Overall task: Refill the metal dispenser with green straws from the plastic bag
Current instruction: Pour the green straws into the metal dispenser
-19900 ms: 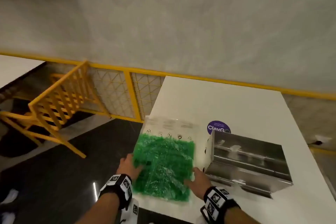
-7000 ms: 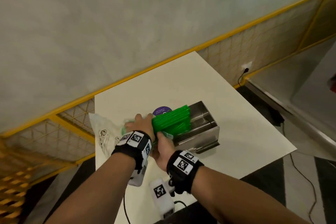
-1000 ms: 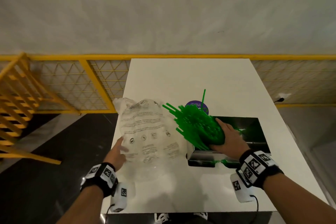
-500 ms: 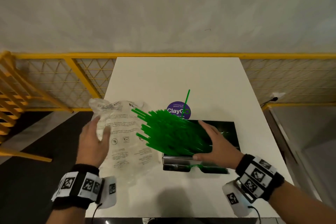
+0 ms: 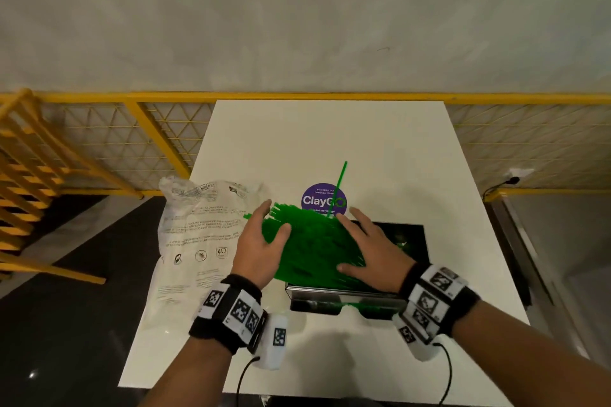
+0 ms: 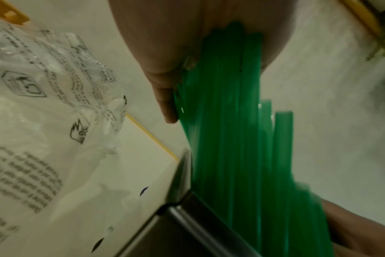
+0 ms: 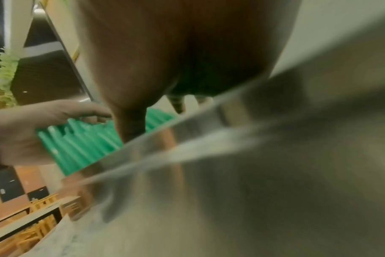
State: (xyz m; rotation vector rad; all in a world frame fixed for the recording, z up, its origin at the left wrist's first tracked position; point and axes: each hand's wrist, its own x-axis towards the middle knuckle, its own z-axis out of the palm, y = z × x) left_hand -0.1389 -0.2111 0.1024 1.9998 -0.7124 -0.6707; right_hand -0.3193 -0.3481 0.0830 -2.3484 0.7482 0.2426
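A thick bunch of green straws [image 5: 310,244] lies slanted in the open metal dispenser [image 5: 344,302], its left ends sticking out over the rim. My left hand [image 5: 271,221] cups those ends with its fingers spread. My right hand [image 5: 358,238] lies flat on top of the bunch. The left wrist view shows the straws [image 6: 231,139] running from my palm down into the dispenser [image 6: 187,226]. The clear plastic bag [image 5: 198,235] lies flat on the table, left of the dispenser, with no straws showing in it. One loose straw [image 5: 338,188] lies across the purple sticker [image 5: 317,200].
The white table [image 5: 330,135] stands against a yellow mesh railing [image 5: 158,142] under a grey wall. A yellow chair [image 5: 29,168] stands on the dark floor to the left. Cables hang from both wrist cameras at the table's near edge.
My left hand has let go of the bag, which now lies on the table, and has moved right onto the straw ends. My right hand stays on the bunch.
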